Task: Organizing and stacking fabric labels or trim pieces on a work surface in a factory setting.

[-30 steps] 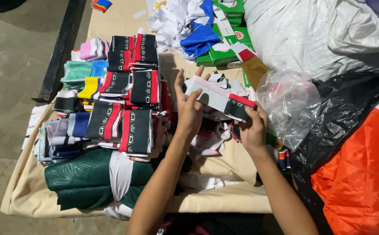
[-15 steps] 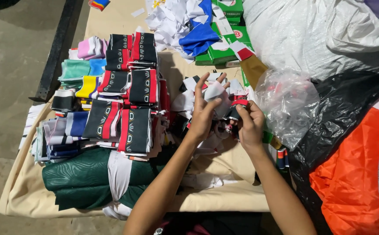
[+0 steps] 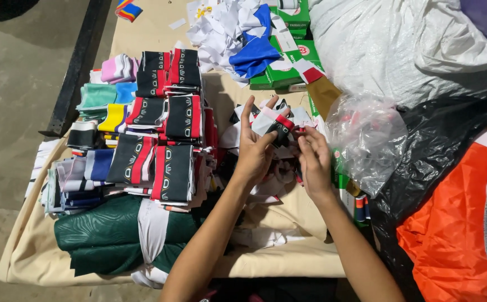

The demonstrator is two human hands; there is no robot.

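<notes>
While the left hand (image 3: 253, 152) now grips a folded black-white-red sock (image 3: 277, 127), previously held stretched out flat, the right hand (image 3: 313, 159) pinches its end beside the sock stacks (image 3: 162, 140).

Orange cloth (image 3: 455, 223) cut off right

The folded piece (image 3: 274, 126) between the hands was white, black and red. The stacked pieces (image 3: 165, 140) beside it showed black with red bands and white marks. Smaller stacks (image 3: 106, 98) were pink, teal, blue and yellow. The boxes (image 3: 288, 56) were green, the cloth (image 3: 257, 53) blue, the fabric (image 3: 450, 235) orange.
</notes>
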